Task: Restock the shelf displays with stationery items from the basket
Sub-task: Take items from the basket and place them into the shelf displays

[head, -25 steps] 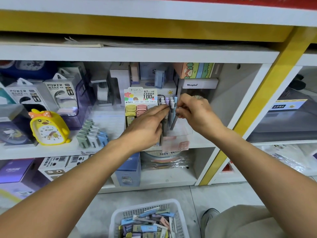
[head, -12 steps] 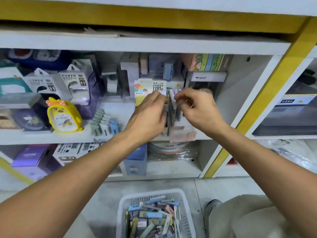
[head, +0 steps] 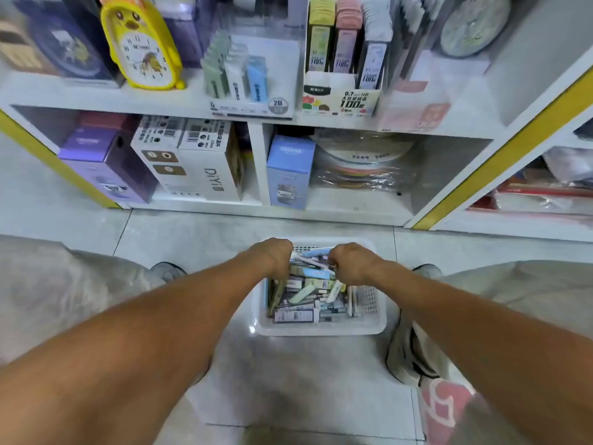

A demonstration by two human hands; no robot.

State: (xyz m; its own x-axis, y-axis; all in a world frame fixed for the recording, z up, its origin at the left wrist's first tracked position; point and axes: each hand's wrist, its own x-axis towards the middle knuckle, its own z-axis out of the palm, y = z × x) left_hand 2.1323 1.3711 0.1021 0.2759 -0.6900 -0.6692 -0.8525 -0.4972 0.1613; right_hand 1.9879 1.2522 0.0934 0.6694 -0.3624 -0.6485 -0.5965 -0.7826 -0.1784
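White plastic basket point(head: 321, 329) of small pastel stationery packs point(head: 308, 297) sat on the floor below shelf point(head: 192, 106) boxes reading "DiYi" point(head: 213, 181), "2B" and "0.7", both hands, left hand point(head: 276, 256) and right hand point(head: 351, 263), curled down among the packs, grip hidden.

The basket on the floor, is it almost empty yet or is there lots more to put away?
Lots more. The white basket is full of small stationery packs. Some looks done: the lead refill display on the shelf holds rows of packs. Right now the left hand and right hand are both down in the basket; what their curled fingers hold is hidden. Nearly everything in the basket is left to shelve.
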